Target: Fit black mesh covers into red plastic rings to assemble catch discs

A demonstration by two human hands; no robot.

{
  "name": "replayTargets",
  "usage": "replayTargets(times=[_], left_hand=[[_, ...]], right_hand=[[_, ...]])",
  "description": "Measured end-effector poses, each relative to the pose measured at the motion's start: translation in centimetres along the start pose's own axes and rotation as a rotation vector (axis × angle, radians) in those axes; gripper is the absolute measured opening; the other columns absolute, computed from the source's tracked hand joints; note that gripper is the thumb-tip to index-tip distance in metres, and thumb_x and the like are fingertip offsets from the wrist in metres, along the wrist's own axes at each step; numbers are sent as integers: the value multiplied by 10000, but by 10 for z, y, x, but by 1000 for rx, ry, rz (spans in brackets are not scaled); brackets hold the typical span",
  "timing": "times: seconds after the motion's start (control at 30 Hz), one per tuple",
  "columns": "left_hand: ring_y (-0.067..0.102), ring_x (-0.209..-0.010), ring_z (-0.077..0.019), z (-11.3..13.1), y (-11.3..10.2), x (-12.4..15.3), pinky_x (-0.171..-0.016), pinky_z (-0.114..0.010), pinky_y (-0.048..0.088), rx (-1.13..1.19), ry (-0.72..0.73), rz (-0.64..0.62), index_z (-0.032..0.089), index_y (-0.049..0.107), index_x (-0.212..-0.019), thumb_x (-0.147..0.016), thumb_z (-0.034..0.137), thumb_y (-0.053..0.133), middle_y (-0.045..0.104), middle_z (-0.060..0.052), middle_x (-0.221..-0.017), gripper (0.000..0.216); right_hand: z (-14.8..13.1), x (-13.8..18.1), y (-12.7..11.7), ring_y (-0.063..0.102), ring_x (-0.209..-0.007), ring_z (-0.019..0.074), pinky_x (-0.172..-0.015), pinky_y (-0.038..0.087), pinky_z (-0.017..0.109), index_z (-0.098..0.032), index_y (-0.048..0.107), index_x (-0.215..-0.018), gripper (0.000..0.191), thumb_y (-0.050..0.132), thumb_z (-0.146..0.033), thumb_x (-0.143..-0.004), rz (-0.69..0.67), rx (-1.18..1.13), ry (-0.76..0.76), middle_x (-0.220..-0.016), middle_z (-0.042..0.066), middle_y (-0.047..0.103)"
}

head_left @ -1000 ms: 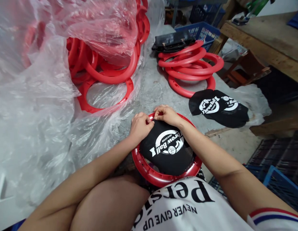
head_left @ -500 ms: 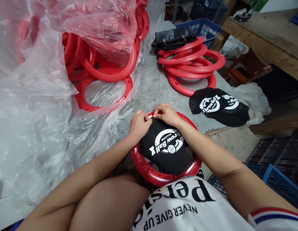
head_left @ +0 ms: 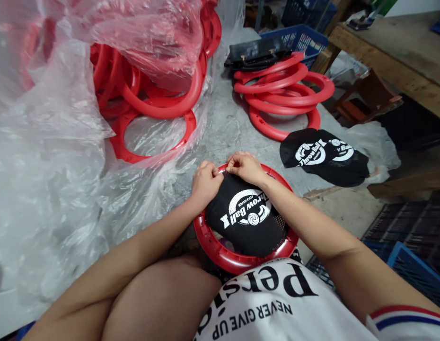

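Red plastic ring [head_left: 237, 264], one: near, against white shirt [head_left: 269, 296], apparently for bracing. Black printed mesh disc [head_left: 249, 215], one: across ring's opening, far edge pinched by left hand [head_left: 207, 182] and right hand [head_left: 246, 167], seemingly steadying it.

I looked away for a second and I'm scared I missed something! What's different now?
Only a tiny bit: the left hand seems to have slid slightly left, away from the right hand. I see nothing newly grabbed or let go. Both hands stayed at the black fabric's edge on the red ring's far rim, and the stacked rings stayed put.
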State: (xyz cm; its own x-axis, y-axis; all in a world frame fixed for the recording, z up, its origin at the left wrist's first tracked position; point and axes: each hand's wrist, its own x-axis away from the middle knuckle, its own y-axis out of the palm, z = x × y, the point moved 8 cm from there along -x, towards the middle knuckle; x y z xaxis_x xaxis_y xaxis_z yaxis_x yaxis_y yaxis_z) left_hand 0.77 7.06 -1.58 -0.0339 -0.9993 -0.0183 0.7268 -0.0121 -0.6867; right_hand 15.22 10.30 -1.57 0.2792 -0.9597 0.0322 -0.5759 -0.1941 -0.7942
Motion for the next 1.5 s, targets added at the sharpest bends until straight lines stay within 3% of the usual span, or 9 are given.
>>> replayTargets(times=[0.2,0.4,0.53,0.7,0.9,1.03,1.2,1.37,1.5], left_hand=[[571,-839,-191,2,3,-2,-816,-347,472,-56,33,-38,220,480,-639,-745,125,576,559,-13,-822,172],[608,-937,-208,6,4,2,-914,-372,485,-22,120,-89,220,608,-835,-743,137,624,617,-36,-986,124],[586,-1080,-242,22,-5,5,-985,-415,448,-114,242,-24,216,615,-872,-712,75,595,630,-56,-1082,215],[515,-1157,-322,42,-1,13,-999,-509,389,-380,392,-39,214,670,-851,-805,241,656,633,-92,-1125,56],[493,-1195,-327,45,12,13,-1003,-502,405,-467,408,-106,203,696,-1098,-848,304,654,620,-108,-1219,273],[499,-1179,-331,51,20,4,-1001,-504,416,-485,377,-140,211,711,-1037,-882,362,632,630,-108,-1175,230],[477,-1218,-351,62,30,0,-1019,-513,406,-570,382,-168,199,709,-1045,-893,359,630,606,-127,-1232,234],[421,-1330,-350,70,47,-3,-1093,-514,369,-476,471,-271,189,695,-1044,-833,230,664,542,-121,-1392,217],[491,-1256,-335,61,46,-22,-1067,-514,403,-292,294,-261,213,680,-846,-781,209,690,631,-78,-1246,66]], right_hand=[[2,-6,4,606,-1009,243,-961,416,406,-219,703,-773,85,662,-234,-846,-85,39,48,-1031,32,717],[4,-2,-3,583,-1024,213,-1007,415,366,-205,719,-1001,203,743,-195,-800,-193,39,-111,-1060,35,685],[23,12,-18,559,-1066,256,-1011,423,399,-196,723,-1021,193,722,-187,-828,-107,150,18,-1104,82,670],[53,49,-38,519,-1151,324,-1015,426,462,-211,712,-1136,243,617,-245,-915,92,226,274,-1204,133,632],[53,64,-45,509,-1185,333,-1051,408,471,-214,685,-1230,365,654,-242,-867,69,247,228,-1294,125,622],[38,35,-51,551,-1191,305,-1055,409,425,-195,744,-1074,248,639,-229,-853,31,187,114,-1253,106,672],[41,6,-36,668,-865,216,-834,478,294,-162,744,-785,143,609,-115,-781,-81,1,182,-846,70,754],[54,13,-27,664,-853,178,-814,491,276,-174,710,-750,148,578,-122,-792,132,-193,225,-886,38,754],[56,22,-26,677,-910,188,-879,494,315,-194,709,-752,147,584,-125,-789,193,-229,208,-978,25,760]])
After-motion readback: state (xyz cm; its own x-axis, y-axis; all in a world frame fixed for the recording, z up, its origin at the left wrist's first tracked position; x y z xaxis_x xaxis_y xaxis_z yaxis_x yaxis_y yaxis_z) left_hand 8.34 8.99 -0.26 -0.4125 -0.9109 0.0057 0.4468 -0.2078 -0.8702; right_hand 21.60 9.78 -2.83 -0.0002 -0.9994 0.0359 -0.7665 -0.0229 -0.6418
